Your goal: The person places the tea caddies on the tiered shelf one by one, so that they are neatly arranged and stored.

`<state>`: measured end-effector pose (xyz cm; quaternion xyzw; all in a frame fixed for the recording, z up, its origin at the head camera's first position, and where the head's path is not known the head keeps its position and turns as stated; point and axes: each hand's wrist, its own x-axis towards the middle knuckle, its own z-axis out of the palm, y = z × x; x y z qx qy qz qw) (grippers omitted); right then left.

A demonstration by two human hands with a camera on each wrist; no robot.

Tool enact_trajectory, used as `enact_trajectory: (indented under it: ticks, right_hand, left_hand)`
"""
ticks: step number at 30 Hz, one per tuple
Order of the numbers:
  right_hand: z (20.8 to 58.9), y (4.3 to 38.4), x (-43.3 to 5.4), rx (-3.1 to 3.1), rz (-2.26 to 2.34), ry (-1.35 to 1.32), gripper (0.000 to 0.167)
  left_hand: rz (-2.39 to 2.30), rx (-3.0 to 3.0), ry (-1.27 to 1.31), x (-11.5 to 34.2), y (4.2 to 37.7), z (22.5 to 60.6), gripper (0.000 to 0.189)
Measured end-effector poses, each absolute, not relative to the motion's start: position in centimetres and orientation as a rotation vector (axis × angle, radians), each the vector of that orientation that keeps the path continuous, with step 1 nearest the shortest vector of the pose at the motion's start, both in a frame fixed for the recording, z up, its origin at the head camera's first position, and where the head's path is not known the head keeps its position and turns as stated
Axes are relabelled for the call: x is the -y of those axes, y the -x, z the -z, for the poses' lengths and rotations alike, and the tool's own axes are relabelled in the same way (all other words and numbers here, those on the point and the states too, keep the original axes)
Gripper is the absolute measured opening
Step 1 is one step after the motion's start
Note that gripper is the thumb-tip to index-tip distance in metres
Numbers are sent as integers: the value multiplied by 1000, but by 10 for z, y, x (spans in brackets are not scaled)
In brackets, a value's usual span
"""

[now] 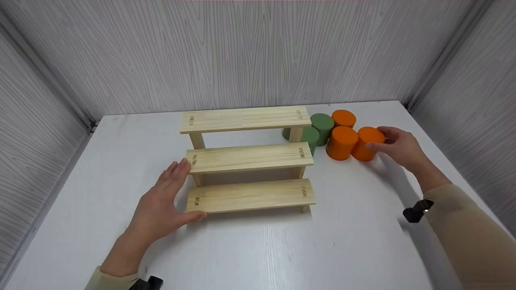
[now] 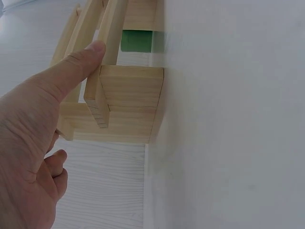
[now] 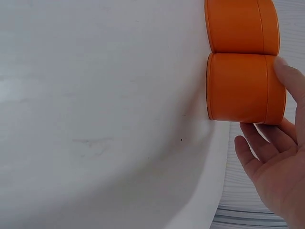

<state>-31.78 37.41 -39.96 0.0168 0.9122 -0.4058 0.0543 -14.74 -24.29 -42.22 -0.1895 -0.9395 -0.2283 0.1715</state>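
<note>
A three-tier wooden step shelf [image 1: 250, 157] of pale wood stands upright on the white table. My left hand [image 1: 159, 205] is at its left end, fingers fairly straight beside the middle board, thumb touching the front edge of the lowest board [image 2: 112, 33]. To the right of the shelf are three orange lidded canisters, two side by side in front and one behind [image 1: 344, 117]. My right hand [image 1: 403, 147] holds the rightmost orange canister [image 3: 245, 88] near its lid, thumb on the near side and fingers round the far side. The other front canister [image 3: 240, 26] touches it.
Green canisters [image 1: 321, 125] stand between the shelf and the orange ones, some partly hidden by the shelf's right side. Grey wood-grain panels [image 1: 250, 56] enclose the white table [image 1: 262, 253] at the back and both sides.
</note>
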Motion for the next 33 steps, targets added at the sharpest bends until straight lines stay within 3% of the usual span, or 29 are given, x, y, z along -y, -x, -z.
enact_trajectory:
  ticks: [10,22,33]
  right_hand:
    - [383,297,-381,-2816,1184,44,93]
    - [338,265,-362,-2983,1167,291,64]
    - [300,232,-326,-2984,1179,575,58]
  left_hand:
    - [624,2722,519,241,149,420,129]
    - [639,2732,515,241,148,420,126]
    - [645,2672,553,241,149,422,124]
